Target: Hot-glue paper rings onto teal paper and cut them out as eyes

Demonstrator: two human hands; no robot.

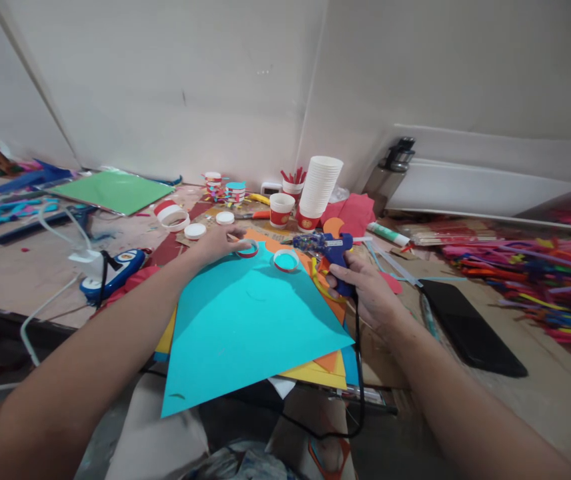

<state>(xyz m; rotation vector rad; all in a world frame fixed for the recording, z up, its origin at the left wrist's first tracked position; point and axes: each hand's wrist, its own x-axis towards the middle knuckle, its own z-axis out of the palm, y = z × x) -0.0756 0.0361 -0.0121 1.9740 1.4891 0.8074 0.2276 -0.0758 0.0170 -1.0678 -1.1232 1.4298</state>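
Note:
A blue hot glue gun (336,257) is in my right hand (360,283), its fingers wrapped round the handle and its nozzle pointing left. My left hand (219,245) rests at the far edge of a turquoise sheet (250,333), its fingertips on a small red and white ring (249,250). A second ring (285,261) lies on the sheet between my hands, below the nozzle. Yellow, orange and blue sheets stick out from under the turquoise one.
Stacked paper cups (319,190) and a single cup (281,210) stand behind the sheet. A black phone (473,327) and many coloured pipe cleaners (535,273) lie at the right. The glue gun's black cord (360,373) hangs over the front edge.

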